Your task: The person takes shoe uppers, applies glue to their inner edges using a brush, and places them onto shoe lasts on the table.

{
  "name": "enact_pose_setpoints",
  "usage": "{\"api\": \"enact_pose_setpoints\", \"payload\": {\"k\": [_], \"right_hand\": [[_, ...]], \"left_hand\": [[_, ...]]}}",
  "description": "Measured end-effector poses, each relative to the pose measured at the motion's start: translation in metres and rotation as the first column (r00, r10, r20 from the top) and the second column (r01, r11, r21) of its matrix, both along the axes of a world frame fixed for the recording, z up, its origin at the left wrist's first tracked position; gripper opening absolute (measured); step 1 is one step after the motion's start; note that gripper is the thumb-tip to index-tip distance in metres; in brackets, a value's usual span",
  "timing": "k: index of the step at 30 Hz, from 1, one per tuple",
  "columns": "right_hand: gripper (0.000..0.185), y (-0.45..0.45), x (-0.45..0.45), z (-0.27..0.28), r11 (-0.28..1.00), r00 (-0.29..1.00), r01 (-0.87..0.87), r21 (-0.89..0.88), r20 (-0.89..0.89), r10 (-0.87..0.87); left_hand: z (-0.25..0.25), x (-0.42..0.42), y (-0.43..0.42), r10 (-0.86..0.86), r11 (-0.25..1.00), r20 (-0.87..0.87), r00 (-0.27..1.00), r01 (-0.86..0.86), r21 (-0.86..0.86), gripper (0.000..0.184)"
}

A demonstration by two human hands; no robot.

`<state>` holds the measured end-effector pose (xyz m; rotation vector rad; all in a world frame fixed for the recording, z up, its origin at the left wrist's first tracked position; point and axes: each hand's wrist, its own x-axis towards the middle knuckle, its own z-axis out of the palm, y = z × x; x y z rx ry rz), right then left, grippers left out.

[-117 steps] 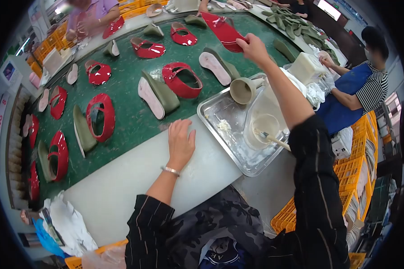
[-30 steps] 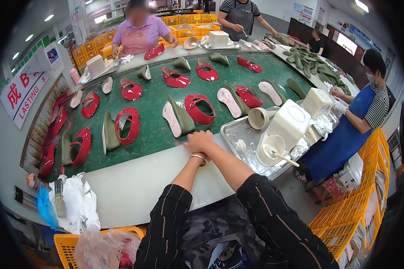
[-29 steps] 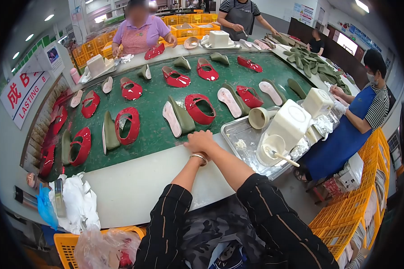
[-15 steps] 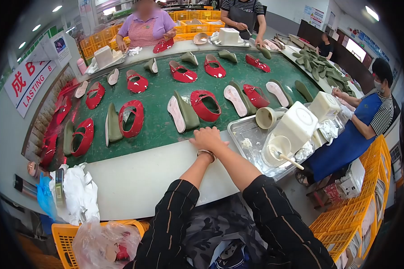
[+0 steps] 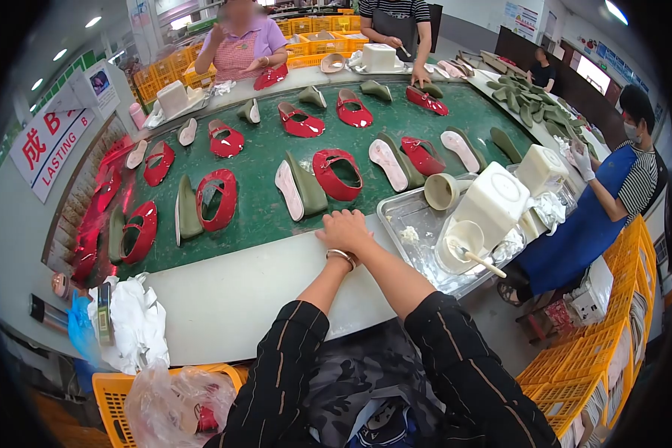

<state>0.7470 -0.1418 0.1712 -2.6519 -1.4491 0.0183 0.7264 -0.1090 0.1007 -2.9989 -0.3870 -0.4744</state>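
Note:
My right hand lies across my left hand at the near edge of the green belt. Its fingers are laid out, holding nothing visible. My left fingers are hidden beneath it; a bracelet circles that wrist. Just beyond my hands are a green wedge sole, a pink-white insole piece leaning on it, and a red shoe upper. Further left stand another red upper and a green wedge. Right of my hands is a metal tray with a white container, a cup and a brush.
White cloth lies on the pale ledge at left, above a yellow crate with a plastic bag. A person in a blue apron sits right; two people work across the belt. Yellow crates are stacked at lower right.
My hands stay in place while the view shifts slightly. The person in purple has raised a hand toward the face. The gloved person's hands lifted. Across the belt, a hand moved toward a red shoe.

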Motion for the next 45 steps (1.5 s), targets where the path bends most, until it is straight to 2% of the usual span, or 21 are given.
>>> {"api": "enact_pose_setpoints", "payload": {"k": [1, 4, 8, 11, 12, 14, 16, 17, 25, 27, 28, 29, 31, 32, 34, 38, 40, 41, 43, 44, 45], "right_hand": [[0.045, 0.0, 0.001, 0.0, 1.0, 1.0, 0.001, 0.003, 0.002, -0.001], [0.044, -0.001, 0.003, -0.005, 1.0, 1.0, -0.002, 0.018, 0.004, 0.002], [0.044, 0.0, 0.009, -0.015, 0.999, 1.0, 0.019, 0.049, -0.014, -0.018], [0.043, -0.004, 0.006, -0.008, 0.999, 1.0, 0.015, 0.037, -0.016, -0.015], [0.043, -0.004, 0.007, -0.008, 0.999, 1.0, 0.015, 0.037, -0.017, -0.014], [0.044, -0.004, 0.007, -0.008, 1.0, 0.999, 0.019, 0.021, -0.026, -0.018], [0.044, -0.004, 0.009, -0.008, 1.0, 0.999, 0.019, 0.018, -0.03, -0.018], [0.044, -0.004, 0.009, -0.009, 1.0, 0.999, 0.018, 0.015, -0.034, -0.018], [0.041, -0.008, 0.013, -0.007, 0.999, 0.998, 0.034, -0.009, -0.057, -0.034], [0.04, -0.009, 0.014, -0.009, 0.999, 0.997, 0.037, -0.003, -0.063, -0.037], [0.043, -0.007, 0.017, -0.016, 0.999, 1.0, 0.025, 0.021, -0.012, -0.024], [0.047, -0.006, 0.021, -0.024, 0.999, 0.999, 0.011, 0.045, 0.038, -0.013], [0.047, -0.008, 0.021, -0.024, 0.999, 0.999, 0.011, 0.037, 0.048, -0.012], [0.048, -0.009, 0.021, -0.024, 0.999, 0.998, 0.009, 0.031, 0.058, -0.011], [0.048, -0.011, 0.021, -0.024, 0.999, 0.998, 0.009, 0.042, 0.056, -0.011], [0.049, -0.012, 0.025, -0.031, 0.996, 0.998, 0.0, 0.094, 0.067, -0.006], [0.049, -0.01, 0.027, -0.034, 0.996, 0.998, 0.003, 0.09, 0.066, -0.009], [0.049, -0.01, 0.028, -0.035, 0.996, 0.998, 0.006, 0.084, 0.065, -0.012], [0.045, -0.015, 0.022, -0.018, 0.998, 1.0, 0.006, 0.061, 0.027, -0.007], [0.043, -0.017, 0.019, -0.011, 0.999, 1.0, 0.004, 0.037, -0.011, -0.004], [0.043, -0.018, 0.019, -0.01, 0.999, 1.0, 0.004, 0.038, -0.012, -0.004]], "left_hand": [[0.008, -0.002, -0.003, 0.007, 0.999, -0.074, 0.997, -0.01, -0.043, 0.066], [0.008, -0.003, -0.001, -0.054, 0.996, 0.017, 0.998, 0.055, -0.067, 0.076], [0.039, -0.016, -0.015, -0.031, 0.989, -0.076, 0.997, 0.019, -0.146, 0.09], [0.043, -0.021, -0.02, -0.084, 0.993, 0.028, 0.996, 0.086, -0.086, 0.103], [0.068, -0.034, -0.028, -0.086, 0.986, -0.011, 0.996, 0.084, -0.147, 0.106], [0.082, -0.037, -0.031, -0.092, 0.975, -0.049, 0.995, 0.08, -0.207, 0.108], [0.075, -0.022, -0.026, -0.075, 0.978, -0.252, 0.965, 0.022, -0.207, 0.11], [0.064, -0.019, -0.024, -0.074, 0.978, -0.251, 0.965, 0.021, -0.207, 0.11], [0.029, -0.004, -0.017, -0.044, 0.978, -0.175, 0.984, 0.006, -0.211, 0.077], [0.016, 0.002, -0.014, -0.046, 0.981, -0.107, 0.993, 0.025, -0.191, 0.069], [0.007, 0.006, -0.012, -0.079, 0.986, -0.008, 0.997, 0.077, -0.147, 0.075], [-0.003, 0.012, -0.011, -0.079, 0.986, -0.008, 0.997, 0.077, -0.149, 0.075], [0.007, 0.013, -0.013, -0.056, 0.989, -0.159, 0.986, 0.033, -0.143, 0.061], [0.0, 0.013, -0.013, -0.055, 0.989, -0.159, 0.986, 0.032, -0.144, 0.061], [-0.024, 0.018, -0.01, -0.091, 0.995, 0.091, 0.992, 0.094, -0.03, 0.056], [-0.014, 0.018, -0.011, -0.108, 0.982, 0.025, 0.994, 0.11, -0.151, 0.056], [-0.003, 0.012, -0.014, -0.108, 0.981, 0.062, 0.992, 0.116, -0.155, 0.071], [0.008, 0.009, -0.017, -0.108, 0.981, 0.061, 0.992, 0.116, -0.155, 0.071], [0.061, -0.007, -0.031, -0.036, 0.961, -0.222, 0.974, -0.028, -0.275, 0.093], [0.057, -0.006, -0.031, -0.036, 0.961, -0.223, 0.974, -0.027, -0.274, 0.093], [0.052, -0.006, -0.031, -0.066, 0.972, -0.143, 0.988, 0.031, -0.234, 0.099]]}}
